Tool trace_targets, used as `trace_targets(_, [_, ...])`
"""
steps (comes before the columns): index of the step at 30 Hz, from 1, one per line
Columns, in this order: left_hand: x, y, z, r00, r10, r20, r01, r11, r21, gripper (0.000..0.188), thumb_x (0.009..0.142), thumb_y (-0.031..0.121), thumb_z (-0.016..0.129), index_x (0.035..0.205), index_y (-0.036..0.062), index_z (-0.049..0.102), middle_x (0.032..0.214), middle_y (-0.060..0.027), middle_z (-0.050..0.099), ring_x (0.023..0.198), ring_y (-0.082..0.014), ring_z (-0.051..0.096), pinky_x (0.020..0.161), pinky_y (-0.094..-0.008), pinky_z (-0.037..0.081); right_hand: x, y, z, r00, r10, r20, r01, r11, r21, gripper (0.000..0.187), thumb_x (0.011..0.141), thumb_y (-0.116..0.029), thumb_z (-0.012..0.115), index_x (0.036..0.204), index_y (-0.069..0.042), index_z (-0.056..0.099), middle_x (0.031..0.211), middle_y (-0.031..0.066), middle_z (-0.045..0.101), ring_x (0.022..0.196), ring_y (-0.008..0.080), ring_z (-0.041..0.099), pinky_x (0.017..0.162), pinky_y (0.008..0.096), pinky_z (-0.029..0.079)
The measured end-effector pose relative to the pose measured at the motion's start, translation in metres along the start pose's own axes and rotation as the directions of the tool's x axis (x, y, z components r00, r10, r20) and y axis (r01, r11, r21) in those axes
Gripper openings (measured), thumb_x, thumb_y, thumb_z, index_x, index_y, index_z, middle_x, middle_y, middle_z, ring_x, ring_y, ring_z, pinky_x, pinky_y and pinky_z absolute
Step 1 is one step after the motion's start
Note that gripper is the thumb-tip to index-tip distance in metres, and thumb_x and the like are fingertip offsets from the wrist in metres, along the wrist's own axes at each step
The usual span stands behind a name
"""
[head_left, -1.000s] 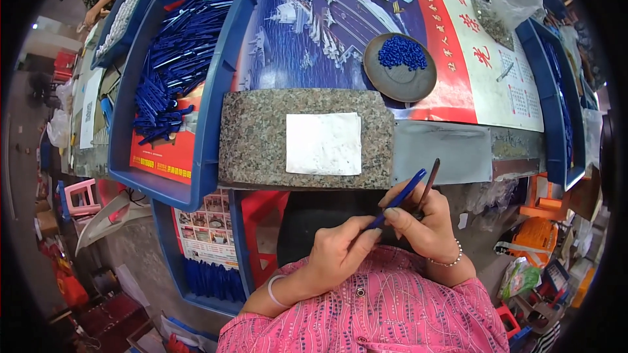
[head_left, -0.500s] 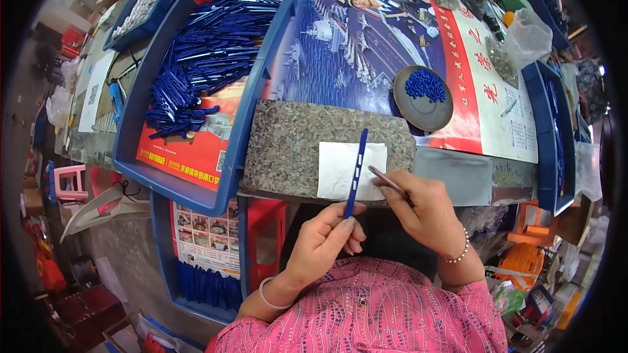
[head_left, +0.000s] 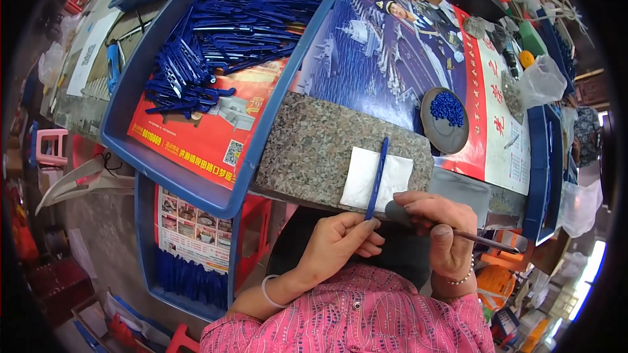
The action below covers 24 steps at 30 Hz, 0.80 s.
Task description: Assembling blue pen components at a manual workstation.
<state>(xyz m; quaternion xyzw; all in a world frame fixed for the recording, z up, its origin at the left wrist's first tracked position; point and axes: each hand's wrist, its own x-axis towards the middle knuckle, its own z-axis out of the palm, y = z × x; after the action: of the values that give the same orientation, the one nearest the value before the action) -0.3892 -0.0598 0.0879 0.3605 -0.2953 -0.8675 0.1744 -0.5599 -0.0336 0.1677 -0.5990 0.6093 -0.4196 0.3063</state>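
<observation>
Blue stick (head_left: pixel 379 170), its lower end pinched by the left hand (head_left: pixel 340 242), crosses the white paper (head_left: pixel 399 173); right of it, the right hand (head_left: pixel 446 222) grips a rod (head_left: pixel 489 242) now turned away, tip apparently idle.

Printed in yellow characters and digits: red advertising leaflet (head_left: pixel 190 132), left tray (head_left: pixel 170 173). In large red characters: naval poster (head_left: pixel 418 72), right margin.
</observation>
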Motion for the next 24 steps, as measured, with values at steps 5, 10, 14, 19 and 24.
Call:
trace_targets(5, [0.004, -0.004, -0.003, 1.0, -0.02, 0.004, 0.02, 0.999, -0.032, 0.025, 0.093, 0.017, 0.051, 0.1, -0.0064, 0.058, 0.082, -0.0127, 0.066, 0.069, -0.0184, 0.066, 0.061, -0.0243, 0.054, 0.008, -0.002, 0.0, 0.981, -0.003, 0.192, 0.011, 0.999, -0.041, 0.032, 0.088, -0.032, 0.05, 0.092, -0.001, 0.061, 0.088, 0.0145, 0.063, 0.063, 0.023, 0.062, 0.056, 0.0296, 0.048])
trace_targets(10, [-0.002, 0.002, 0.001, 0.999, 0.052, -0.008, -0.052, 0.999, 0.016, 0.023, 0.092, 0.018, 0.053, 0.089, -0.0037, 0.061, 0.077, -0.0086, 0.065, 0.065, -0.0127, 0.063, 0.059, -0.0209, 0.051, 0.023, 0.004, 0.017, 0.931, -0.189, 0.312, 0.26, 0.944, -0.203, 0.018, 0.081, -0.02, 0.06, 0.092, -0.006, 0.058, 0.07, 0.0095, 0.058, 0.057, 0.0271, 0.059, 0.048, 0.0329, 0.046])
trace_targets(14, [0.008, -0.001, -0.004, 0.999, -0.039, -0.024, 0.038, 0.999, -0.01, 0.023, 0.092, 0.017, 0.053, 0.089, -0.0042, 0.06, 0.076, -0.0082, 0.065, 0.064, -0.0119, 0.063, 0.058, -0.0211, 0.051, 0.026, 0.017, 0.011, 0.974, -0.033, 0.226, 0.06, 0.992, -0.115, 0.039, 0.093, -0.034, 0.042, 0.082, -0.001, 0.06, 0.084, 0.0156, 0.066, 0.063, 0.0238, 0.063, 0.056, 0.0303, 0.049])
trace_targets(19, [0.002, -0.001, -0.003, 0.999, -0.047, -0.022, 0.047, 0.999, 0.011, 0.022, 0.093, 0.014, 0.05, 0.091, -0.0063, 0.059, 0.076, -0.0113, 0.065, 0.065, -0.015, 0.064, 0.059, -0.0229, 0.053, 0.003, 0.01, 0.001, 1.0, 0.001, 0.02, 0.0, 1.0, -0.015, 0.035, 0.093, -0.031, 0.043, 0.083, -0.002, 0.06, 0.086, 0.0154, 0.066, 0.061, 0.0242, 0.06, 0.056, 0.0309, 0.047])
trace_targets(24, [-0.006, 0.007, 0.0, 0.999, -0.035, 0.018, 0.034, 0.998, 0.049, 0.02, 0.093, 0.012, 0.049, 0.09, -0.006, 0.058, 0.075, -0.0117, 0.065, 0.062, -0.0141, 0.064, 0.058, -0.0223, 0.052, -0.015, 0.003, -0.01, 0.982, 0.035, -0.187, -0.044, 0.998, -0.043, 0.048, 0.094, -0.04, 0.032, 0.078, 0.0, 0.054, 0.085, 0.0182, 0.065, 0.066, 0.0172, 0.051, 0.06, 0.0272, 0.037])
